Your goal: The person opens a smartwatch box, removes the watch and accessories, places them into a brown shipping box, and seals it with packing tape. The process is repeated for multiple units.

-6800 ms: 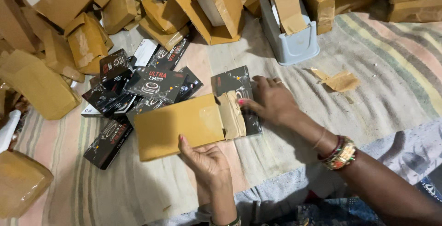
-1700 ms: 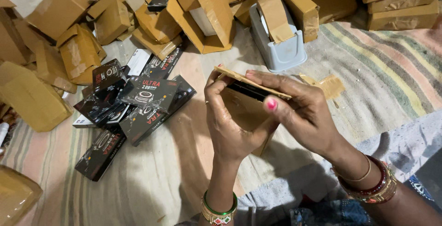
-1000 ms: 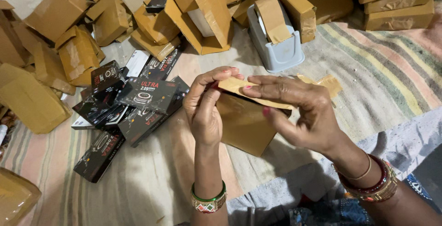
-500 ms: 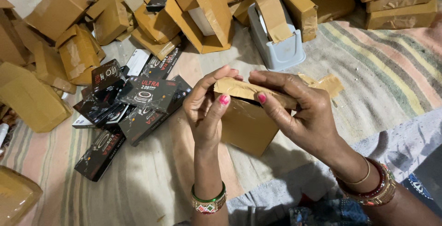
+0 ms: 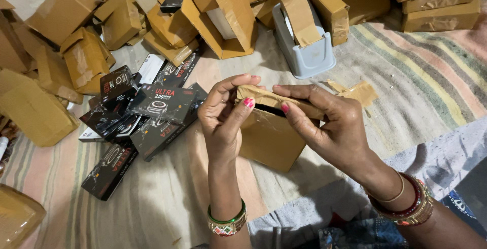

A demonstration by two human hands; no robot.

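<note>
Both my hands hold a brown padded envelope (image 5: 268,140) upright above the striped cloth, with a black box showing inside its open top. My left hand (image 5: 223,114) pinches the left end of the brown flap. My right hand (image 5: 327,122) presses the flap along the top edge from the right. A pile of black product boxes (image 5: 147,112) lies on the cloth just left of my left hand.
A grey tape dispenser (image 5: 303,43) with a brown tape roll stands behind my hands. Several sealed brown parcels (image 5: 81,61) are heaped along the back and left. Torn tape scraps (image 5: 361,91) lie right of the envelope. The striped cloth (image 5: 431,81) extends to the right.
The envelope was flat on the cloth, then lifted upright with the black box inside. Over the last second the fingers have moved along the flap, folding it over the opening.
</note>
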